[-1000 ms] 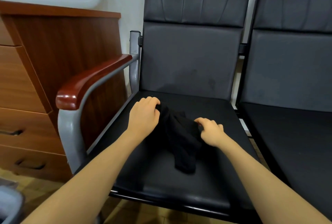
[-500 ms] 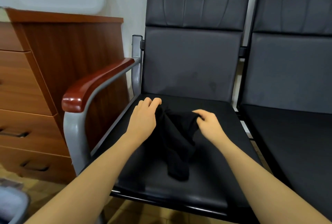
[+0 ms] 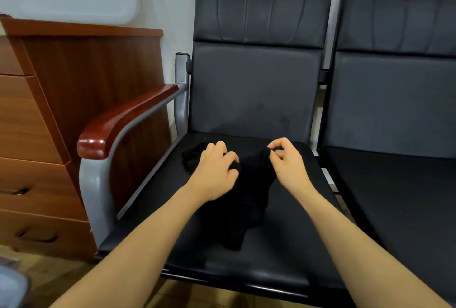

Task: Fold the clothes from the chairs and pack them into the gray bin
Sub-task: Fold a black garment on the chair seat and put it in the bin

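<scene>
2 black chairs [image 3: 259,90] are seen side by side; a wooden dresser [image 3: 49,122] stands at 9 o'clock. A black garment [image 3: 246,199] is spread crumpled on the left seat, at centre. Its left part is gripped by the left hand [image 3: 214,172], fingers curled in. Its top edge is pinched by the right hand [image 3: 286,162] at 1 o'clock. A gray bin corner [image 3: 9,288] is glimpsed at 8 o'clock.

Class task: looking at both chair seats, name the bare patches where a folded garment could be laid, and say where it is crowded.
Free: the right chair's seat, and the left seat's front strip. Crowded: mid-seat, where the left hand and right hand work the black garment.
</scene>
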A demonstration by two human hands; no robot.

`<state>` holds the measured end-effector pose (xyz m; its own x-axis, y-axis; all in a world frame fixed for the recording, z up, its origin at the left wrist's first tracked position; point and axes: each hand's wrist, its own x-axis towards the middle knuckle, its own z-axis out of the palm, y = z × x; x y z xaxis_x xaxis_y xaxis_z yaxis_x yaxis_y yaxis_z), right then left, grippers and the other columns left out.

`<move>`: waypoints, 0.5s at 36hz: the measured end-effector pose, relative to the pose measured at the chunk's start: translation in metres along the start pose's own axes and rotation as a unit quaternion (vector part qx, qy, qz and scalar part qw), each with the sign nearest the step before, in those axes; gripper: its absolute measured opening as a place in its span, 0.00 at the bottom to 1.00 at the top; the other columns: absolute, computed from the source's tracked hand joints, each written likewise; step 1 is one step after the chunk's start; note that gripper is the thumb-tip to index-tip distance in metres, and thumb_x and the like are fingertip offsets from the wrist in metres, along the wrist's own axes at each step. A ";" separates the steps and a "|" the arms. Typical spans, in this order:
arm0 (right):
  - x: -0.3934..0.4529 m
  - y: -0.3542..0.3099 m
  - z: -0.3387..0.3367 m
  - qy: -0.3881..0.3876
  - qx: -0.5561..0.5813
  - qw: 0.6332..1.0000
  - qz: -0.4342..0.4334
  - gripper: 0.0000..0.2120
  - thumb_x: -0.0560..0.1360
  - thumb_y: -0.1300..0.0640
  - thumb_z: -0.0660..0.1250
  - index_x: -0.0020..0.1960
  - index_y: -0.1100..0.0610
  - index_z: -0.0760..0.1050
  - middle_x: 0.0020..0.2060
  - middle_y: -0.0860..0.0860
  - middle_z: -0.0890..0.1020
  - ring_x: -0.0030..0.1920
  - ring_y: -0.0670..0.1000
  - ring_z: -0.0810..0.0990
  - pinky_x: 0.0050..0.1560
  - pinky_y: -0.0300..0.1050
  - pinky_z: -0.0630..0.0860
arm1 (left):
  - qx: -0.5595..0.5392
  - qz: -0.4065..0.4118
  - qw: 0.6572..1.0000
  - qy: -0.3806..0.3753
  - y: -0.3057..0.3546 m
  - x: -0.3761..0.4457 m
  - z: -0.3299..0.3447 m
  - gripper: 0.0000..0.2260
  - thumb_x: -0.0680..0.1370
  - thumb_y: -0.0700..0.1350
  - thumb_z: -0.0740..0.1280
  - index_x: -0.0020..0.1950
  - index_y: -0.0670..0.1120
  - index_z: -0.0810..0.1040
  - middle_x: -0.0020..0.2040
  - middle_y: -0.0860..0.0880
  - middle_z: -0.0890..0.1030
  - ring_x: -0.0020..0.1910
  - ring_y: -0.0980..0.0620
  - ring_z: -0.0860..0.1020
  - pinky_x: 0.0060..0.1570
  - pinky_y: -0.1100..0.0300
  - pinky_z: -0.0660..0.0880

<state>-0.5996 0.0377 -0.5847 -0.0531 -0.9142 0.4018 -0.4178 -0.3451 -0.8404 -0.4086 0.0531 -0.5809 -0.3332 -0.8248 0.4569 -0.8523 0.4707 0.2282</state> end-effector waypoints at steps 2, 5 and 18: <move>-0.001 -0.003 0.001 0.003 0.015 1.000 -0.006 0.03 0.79 0.59 0.62 0.47 0.54 0.71 0.24 0.48 0.71 0.25 0.44 0.65 0.27 0.32 0.64 | -0.001 0.017 1.000 -0.018 0.011 0.001 0.007 0.25 0.71 0.56 0.51 0.63 0.48 0.73 0.50 0.52 0.61 0.50 0.51 0.61 0.51 0.60 0.56; -0.002 -0.007 0.002 0.008 0.033 0.999 -0.008 0.02 0.78 0.59 0.63 0.47 0.53 0.72 0.25 0.49 0.72 0.25 0.43 0.67 0.28 0.32 0.65 | 0.038 0.025 0.999 -0.029 0.024 0.006 0.020 0.28 0.73 0.64 0.52 0.66 0.50 0.70 0.53 0.50 0.63 0.51 0.50 0.63 0.51 0.58 0.59; -0.006 -0.008 -0.015 -0.100 0.020 0.992 -0.068 0.26 0.71 0.77 0.54 0.56 0.52 0.76 0.50 0.47 0.79 0.43 0.38 0.75 0.47 0.29 0.71 | -0.012 -0.091 0.996 0.018 0.032 0.031 0.028 0.11 0.82 0.50 0.56 0.54 0.45 0.74 0.49 0.51 0.60 0.48 0.50 0.58 0.47 0.58 0.54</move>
<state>-0.6097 0.0492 -0.5749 0.1837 -0.8808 0.4364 -0.3717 -0.4733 -0.7987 -0.4578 0.0336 -0.5837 -0.1585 -0.8860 0.4357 -0.8875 0.3212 0.3303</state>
